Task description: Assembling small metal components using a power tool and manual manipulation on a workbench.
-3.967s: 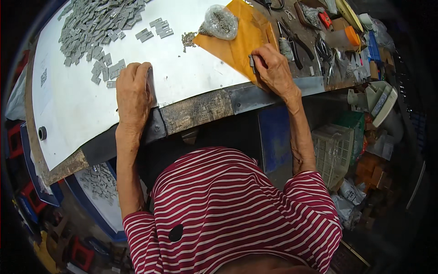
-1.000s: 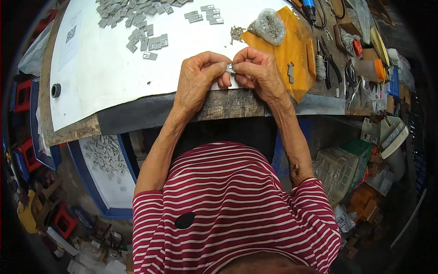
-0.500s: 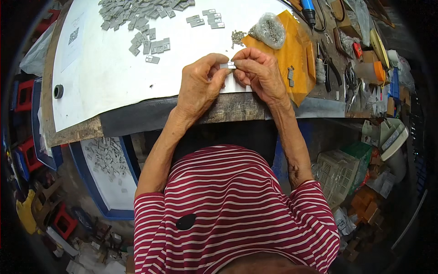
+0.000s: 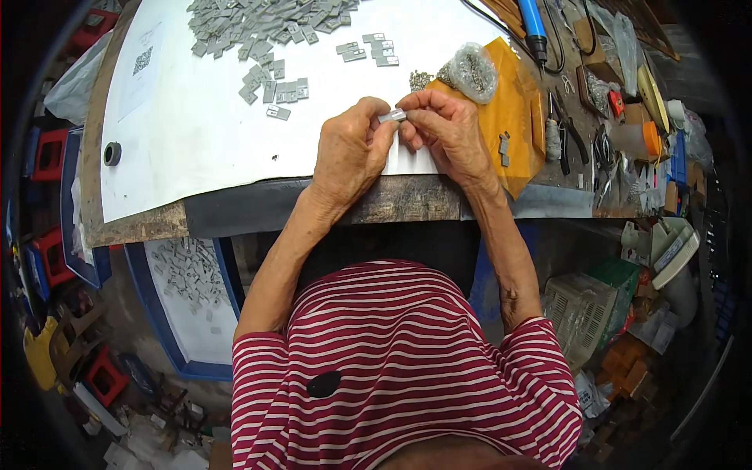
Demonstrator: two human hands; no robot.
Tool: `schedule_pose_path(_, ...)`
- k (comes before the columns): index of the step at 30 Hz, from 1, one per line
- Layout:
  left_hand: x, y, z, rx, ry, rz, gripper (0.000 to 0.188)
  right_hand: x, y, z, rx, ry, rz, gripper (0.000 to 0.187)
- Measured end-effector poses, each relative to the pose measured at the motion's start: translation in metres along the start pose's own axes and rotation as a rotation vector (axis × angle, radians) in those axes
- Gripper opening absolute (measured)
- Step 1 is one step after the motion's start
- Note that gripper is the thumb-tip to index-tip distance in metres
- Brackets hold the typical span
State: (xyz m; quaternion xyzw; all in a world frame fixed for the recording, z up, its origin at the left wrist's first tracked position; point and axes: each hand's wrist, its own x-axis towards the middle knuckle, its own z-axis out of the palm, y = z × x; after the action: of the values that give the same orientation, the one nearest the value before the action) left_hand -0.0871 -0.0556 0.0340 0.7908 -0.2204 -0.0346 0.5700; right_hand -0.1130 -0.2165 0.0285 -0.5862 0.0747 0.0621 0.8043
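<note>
Between my two hands, just over the front edge of the white sheet, is a small grey rectangular piece (image 4: 392, 116). My left hand (image 4: 350, 149) pinches its left end between thumb and fingers. The fingertips of my right hand (image 4: 448, 133) are closed at its right end; whether they also hold a smaller part is too small to tell. Beyond my hands lie a few similar grey pieces (image 4: 376, 49) in short rows. A large heap of grey pieces (image 4: 258, 23) spreads at the far left, with a smaller cluster (image 4: 286, 91) nearer me.
Right of my hands, a clear plastic bag of small metal parts (image 4: 472, 73) rests on an orange envelope (image 4: 513, 117). Pliers (image 4: 576, 137) and a blue-handled tool (image 4: 534, 31) lie farther right. A black ring (image 4: 112, 153) sits at left. Below the table stands a blue-rimmed tray (image 4: 188, 368) of grey pieces.
The view has shifted slightly, so the table appears lower and farther right. Both hands still grip the grey piece, which has tilted a little, its right end higher.
</note>
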Motion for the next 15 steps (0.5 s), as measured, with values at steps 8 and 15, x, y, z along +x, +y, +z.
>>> schedule_pose_path(8, 0.008, -0.013, -0.004, 0.169, 0.043, 0.093, 0.014, 0.004, 0.003, 0.002, -0.087, -0.005, -0.021, 0.022)
schedule_pose_path(15, 0.015, -0.023, -0.006, 0.256, 0.07, 0.161, 0.016, 0.002, 0.002, 0.005, -0.075, 0.021, -0.02, 0.022)
